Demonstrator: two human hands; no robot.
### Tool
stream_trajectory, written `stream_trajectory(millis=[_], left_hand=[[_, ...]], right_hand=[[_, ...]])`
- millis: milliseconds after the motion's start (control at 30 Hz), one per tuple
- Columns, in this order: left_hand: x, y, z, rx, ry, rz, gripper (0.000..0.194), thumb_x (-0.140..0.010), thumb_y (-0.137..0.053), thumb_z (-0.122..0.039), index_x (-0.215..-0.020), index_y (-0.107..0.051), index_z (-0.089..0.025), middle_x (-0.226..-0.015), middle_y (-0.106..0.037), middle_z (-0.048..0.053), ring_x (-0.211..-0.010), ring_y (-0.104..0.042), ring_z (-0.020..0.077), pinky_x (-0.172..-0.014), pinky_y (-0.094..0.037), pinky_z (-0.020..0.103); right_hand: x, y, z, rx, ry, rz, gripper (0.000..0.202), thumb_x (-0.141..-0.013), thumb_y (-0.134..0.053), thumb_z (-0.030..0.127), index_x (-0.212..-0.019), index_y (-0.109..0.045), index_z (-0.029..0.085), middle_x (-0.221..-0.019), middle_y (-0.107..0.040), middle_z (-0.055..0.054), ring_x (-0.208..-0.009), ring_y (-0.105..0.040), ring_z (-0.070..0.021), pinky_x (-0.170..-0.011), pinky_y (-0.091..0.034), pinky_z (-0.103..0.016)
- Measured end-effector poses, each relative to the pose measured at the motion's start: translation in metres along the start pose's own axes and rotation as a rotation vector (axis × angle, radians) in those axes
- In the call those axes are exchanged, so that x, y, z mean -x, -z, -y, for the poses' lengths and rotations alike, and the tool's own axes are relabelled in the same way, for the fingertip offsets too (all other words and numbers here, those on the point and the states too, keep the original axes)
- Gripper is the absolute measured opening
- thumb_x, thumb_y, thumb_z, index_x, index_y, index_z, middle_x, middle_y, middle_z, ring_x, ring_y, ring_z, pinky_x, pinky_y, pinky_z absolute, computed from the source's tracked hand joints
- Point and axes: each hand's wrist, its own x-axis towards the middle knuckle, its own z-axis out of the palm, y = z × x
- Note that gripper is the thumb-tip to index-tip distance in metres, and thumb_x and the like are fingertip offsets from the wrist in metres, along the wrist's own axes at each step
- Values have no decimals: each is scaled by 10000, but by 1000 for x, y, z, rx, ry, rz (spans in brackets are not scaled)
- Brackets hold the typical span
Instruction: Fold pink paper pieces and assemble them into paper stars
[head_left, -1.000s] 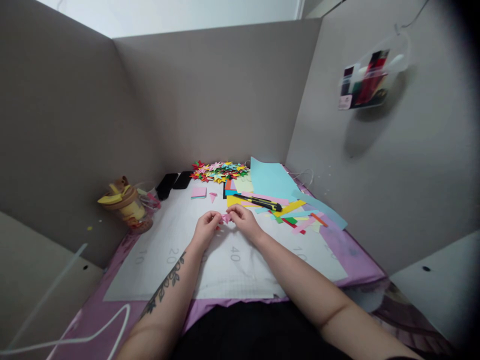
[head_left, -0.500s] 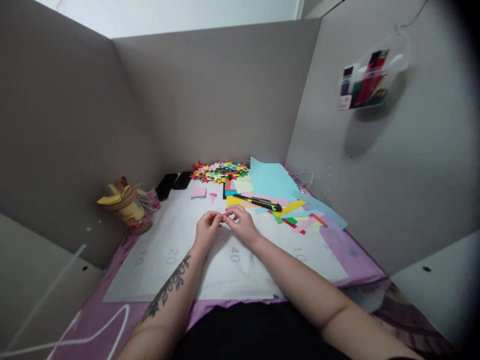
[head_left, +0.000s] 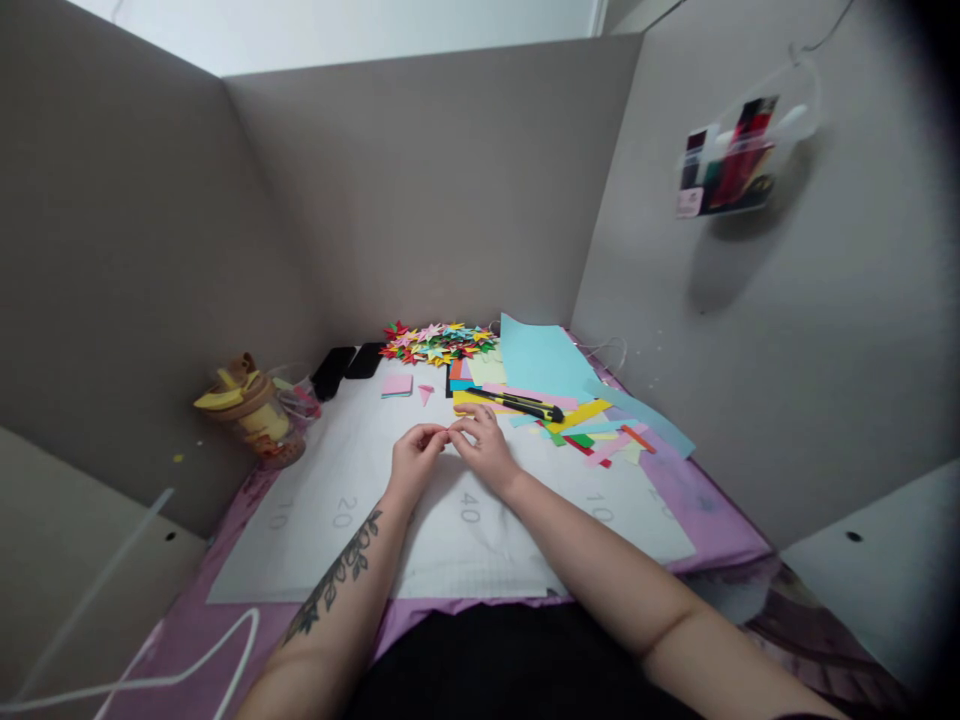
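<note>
My left hand (head_left: 414, 460) and my right hand (head_left: 481, 445) meet fingertip to fingertip over the white mat (head_left: 442, 560). Both pinch a small piece of pink paper, almost wholly covered by the fingers. Just beyond them lies a folded pink paper piece (head_left: 426, 395) with a pointed end. To its left is a small stack of paper squares (head_left: 397, 385), pink on top. A black and yellow utility knife (head_left: 517, 404) rests on paper strips past my right hand.
Many colourful folded paper stars (head_left: 439, 343) are heaped at the back. Right of them lie a light blue sheet (head_left: 547, 360) and scattered paper strips (head_left: 592, 440). A brown and yellow cup (head_left: 259, 415) and two black flat objects (head_left: 365, 361) stand left. A clear pouch (head_left: 727, 170) hangs on the right panel.
My fingers have closed further over the pink paper, so less of it shows. The right hand's fingers have shifted slightly, the upper ones lifting a little. Everything else stays put.
</note>
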Motion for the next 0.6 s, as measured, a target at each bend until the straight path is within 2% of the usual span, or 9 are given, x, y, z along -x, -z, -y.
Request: stream_trajectory(millis=[100, 267, 600], left_hand=[[0, 1, 0, 5, 13, -10, 208, -709, -631, -361, -769, -666, -165, -709, -667, 37, -652, -592, 149, -632, -465, 257], [0, 2, -2, 7, 14, -23, 212, -715, -627, -361, -766, -665, -159, -724, -671, 43, -667, -589, 147, -631, -457, 247], [-1, 2, 1, -19, 2, -15, 155, -714, -604, -311, -697, -638, -161, -656, -627, 5, -622, -543, 123, -616, -411, 224]], right_hand=[[0, 0, 2, -67, -29, -6, 68, -784, -563, 201, -745, -617, 212, -1006, -586, -60, -1019, -501, -208, -913, -375, -381], [0, -1, 4, -199, -142, -28, 45, -789, -526, 211, -810, -564, 198, -794, -595, -16, -802, -558, -163, -768, -432, -301], [0, -2, 8, -234, -163, -27, 47, -764, -507, 223, -767, -546, 196, -748, -581, 0, -754, -546, -147, -751, -435, -290]])
